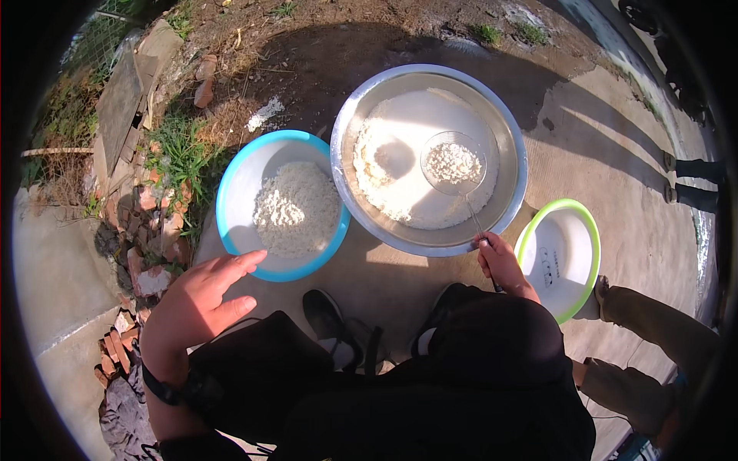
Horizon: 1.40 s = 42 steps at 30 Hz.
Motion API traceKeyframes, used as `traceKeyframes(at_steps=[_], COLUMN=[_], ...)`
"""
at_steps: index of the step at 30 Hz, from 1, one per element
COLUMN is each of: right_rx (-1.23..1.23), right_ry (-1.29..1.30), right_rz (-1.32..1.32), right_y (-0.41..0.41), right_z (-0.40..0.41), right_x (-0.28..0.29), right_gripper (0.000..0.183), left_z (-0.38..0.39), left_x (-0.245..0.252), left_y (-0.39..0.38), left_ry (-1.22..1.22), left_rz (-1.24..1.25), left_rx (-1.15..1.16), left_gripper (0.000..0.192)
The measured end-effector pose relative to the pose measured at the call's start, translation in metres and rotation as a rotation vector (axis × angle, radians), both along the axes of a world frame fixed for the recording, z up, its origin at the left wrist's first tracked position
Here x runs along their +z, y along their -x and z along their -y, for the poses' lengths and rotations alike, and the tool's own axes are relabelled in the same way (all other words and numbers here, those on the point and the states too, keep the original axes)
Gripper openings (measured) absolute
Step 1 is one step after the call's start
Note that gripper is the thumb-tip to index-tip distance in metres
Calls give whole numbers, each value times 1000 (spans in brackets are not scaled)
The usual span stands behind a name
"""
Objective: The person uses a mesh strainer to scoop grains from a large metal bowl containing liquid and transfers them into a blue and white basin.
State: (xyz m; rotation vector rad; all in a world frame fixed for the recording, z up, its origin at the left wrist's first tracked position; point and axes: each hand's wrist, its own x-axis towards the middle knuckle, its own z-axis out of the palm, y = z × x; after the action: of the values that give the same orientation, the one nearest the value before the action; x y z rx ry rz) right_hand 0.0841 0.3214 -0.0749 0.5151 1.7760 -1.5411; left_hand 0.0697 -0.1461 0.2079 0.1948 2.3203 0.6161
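My right hand grips the handle of a wire mesh strainer. The strainer holds pale crumbly lumps and is over a wide metal basin. White powder covers much of the basin's bottom, with clumps along its left side. To the left, a blue-rimmed plastic basin contains pale, coarse crumbs with a lumpy heap on top. My left hand is by that basin's near left rim, fingers apart and holding nothing.
A green-rimmed white basin stands at the right, close to another person's legs. A second person's legs are at the far right. Broken bricks, grass and boards lie left. My shoes are below the basins.
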Motion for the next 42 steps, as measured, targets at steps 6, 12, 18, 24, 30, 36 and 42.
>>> traceKeyframes(at_steps=[6,12,18,24,30,36,42], right_rx=[40,51,97,24,9,-8,19], right_ry=[94,28,14,105,75,61,20], right_rz=[-303,-76,73,-115,-168,16,-105], right_y=[0,2,2,3,12,11,6], right_z=[0,6,11,4,6,9,9], right_x=[12,3,0,23,21,4,14], right_gripper=[22,21,22,21,20,22,22], left_z=[0,-1,1,1,-4,1,0], left_x=[1,0,1,2,2,3,2], left_y=[1,3,0,1,3,-2,-2], left_ry=[-32,1,-9,15,-17,-16,-19], left_rz=[41,11,16,36,16,48,10], left_rx=[30,4,19,21,40,66,48], left_gripper=[59,60,59,60,57,57,57])
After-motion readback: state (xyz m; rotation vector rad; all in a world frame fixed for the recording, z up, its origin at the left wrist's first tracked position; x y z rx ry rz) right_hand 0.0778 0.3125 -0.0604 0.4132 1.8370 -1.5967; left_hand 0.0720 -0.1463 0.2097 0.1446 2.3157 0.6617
